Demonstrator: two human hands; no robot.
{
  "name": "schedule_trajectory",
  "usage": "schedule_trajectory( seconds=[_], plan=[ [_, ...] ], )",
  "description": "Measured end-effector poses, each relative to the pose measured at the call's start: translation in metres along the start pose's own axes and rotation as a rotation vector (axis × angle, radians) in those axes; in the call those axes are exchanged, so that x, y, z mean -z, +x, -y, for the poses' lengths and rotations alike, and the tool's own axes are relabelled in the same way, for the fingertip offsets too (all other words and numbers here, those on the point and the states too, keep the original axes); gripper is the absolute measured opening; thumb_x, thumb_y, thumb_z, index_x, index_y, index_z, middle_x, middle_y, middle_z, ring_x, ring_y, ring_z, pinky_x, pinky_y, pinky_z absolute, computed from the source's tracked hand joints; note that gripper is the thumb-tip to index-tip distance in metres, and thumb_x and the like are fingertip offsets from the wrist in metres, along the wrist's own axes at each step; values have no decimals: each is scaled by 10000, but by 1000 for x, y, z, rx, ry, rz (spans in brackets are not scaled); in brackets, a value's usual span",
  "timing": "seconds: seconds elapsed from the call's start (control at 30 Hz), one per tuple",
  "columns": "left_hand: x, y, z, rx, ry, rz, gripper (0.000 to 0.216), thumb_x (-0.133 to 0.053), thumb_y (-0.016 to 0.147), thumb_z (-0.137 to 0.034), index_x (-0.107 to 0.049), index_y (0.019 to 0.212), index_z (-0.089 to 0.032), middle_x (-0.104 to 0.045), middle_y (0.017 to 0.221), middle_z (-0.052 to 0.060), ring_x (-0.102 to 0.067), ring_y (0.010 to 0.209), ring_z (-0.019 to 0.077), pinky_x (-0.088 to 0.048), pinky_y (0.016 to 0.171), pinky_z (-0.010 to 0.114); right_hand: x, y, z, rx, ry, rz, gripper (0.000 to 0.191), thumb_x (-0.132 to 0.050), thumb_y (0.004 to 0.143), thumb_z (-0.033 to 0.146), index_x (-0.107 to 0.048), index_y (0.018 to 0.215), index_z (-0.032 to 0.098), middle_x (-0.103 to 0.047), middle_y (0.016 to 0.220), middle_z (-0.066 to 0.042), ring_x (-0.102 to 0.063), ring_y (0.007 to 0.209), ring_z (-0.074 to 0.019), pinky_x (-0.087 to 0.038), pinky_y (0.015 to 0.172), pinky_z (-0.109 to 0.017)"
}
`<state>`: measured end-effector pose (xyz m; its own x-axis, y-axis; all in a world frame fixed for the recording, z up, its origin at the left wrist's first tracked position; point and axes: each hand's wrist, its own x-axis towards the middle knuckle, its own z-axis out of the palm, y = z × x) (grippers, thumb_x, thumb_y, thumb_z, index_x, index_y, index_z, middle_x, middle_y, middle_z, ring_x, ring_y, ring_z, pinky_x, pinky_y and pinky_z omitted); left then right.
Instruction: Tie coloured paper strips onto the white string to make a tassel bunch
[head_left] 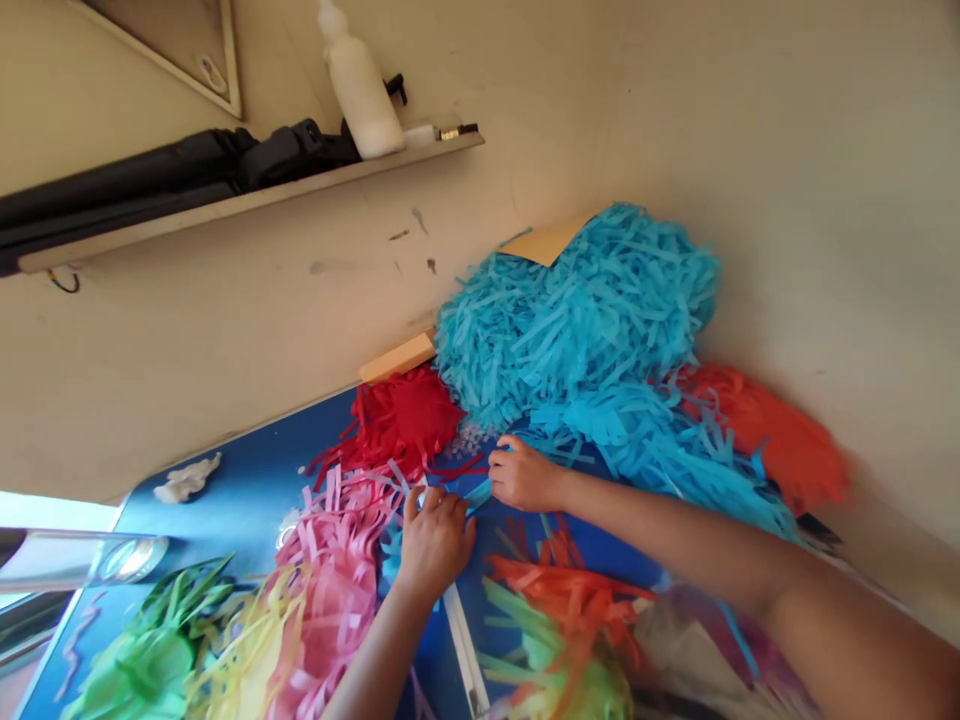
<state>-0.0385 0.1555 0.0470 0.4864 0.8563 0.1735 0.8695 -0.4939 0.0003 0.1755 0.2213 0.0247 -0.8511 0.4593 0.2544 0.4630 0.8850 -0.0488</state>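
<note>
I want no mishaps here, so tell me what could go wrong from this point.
The thin blue strip between the left hand and the right hand might tear if pulled hard. The pink strips, lying against the yellow strips, could tangle with them. The white bottle on the narrow shelf might topple if bumped.

Above and to the left of the grip, we see a narrow shelf (262,203) on the wall (225,335), holding a white bottle (366,100) and, just beside it, long black gear (180,165). Higher still, we make out the corner of a frame (231,60). Far left of the grip, we find a crumpled white scrap (187,480) on the blue tabletop (255,455), then a clear vessel (97,558) and green fringed paper (142,665). Beyond the grip, near the wall, we notice a tan block (397,357); well to its right, orange fringed paper (765,430).
</note>
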Motion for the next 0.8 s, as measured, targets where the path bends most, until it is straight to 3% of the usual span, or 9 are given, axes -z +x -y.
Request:
schedule_trajectory(
  seconds=[0.17, 0.3, 0.4, 0.57, 0.8],
  plan=[
    [-9, 0, -1, 30, 25, -100, 146, -570, 882, -229, -709, 858, -192, -730, 850, 63, -624, 914, 271, -316, 978, 516, -4, 5, -1, -112, 4, -29, 187, -576, 881, 235, -688, 741, 182, -699, 775, -44, -526, 856, -205, -266, 917, -464],
    [-15, -3, -2, 43, 19, -167, 195, -542, 904, -163, -710, 820, -216, -736, 810, 37, -628, 888, 250, -308, 967, 503, -4, 10, 16, -113, -23, -78, 154, -603, 887, 303, -692, 886, 178, -700, 918, -71, -510, 972, -248, -262, 942, -483],
    [-17, -10, -1, 42, -6, -179, 209, -533, 914, -142, -717, 856, -224, -744, 865, 36, -629, 894, 253, -309, 949, 504, -9, 8, 25, -79, -18, -75, 198, -512, 939, 178, -685, 843, 168, -688, 867, -71, -507, 937, -231, -269, 941, -453],
    [-27, -27, 14, 58, -121, -163, 200, -553, 921, -208, -738, 904, -281, -748, 882, 14, -641, 888, 234, -355, 896, 453, -15, -17, 1, -193, 100, -48, 226, -542, 952, 198, -715, 807, 205, -701, 842, -48, -525, 918, -209, -274, 900, -419],
    [-47, -33, 34, 212, -284, -151, 305, -538, 918, -435, -732, 778, -246, -739, 803, 25, -655, 805, 221, -444, 759, 365, -18, -26, -24, -437, 287, -11, 88, -776, 797, 322, -756, 749, 251, -728, 851, 11, -589, 868, -172, -303, 772, -320]
  ],
)
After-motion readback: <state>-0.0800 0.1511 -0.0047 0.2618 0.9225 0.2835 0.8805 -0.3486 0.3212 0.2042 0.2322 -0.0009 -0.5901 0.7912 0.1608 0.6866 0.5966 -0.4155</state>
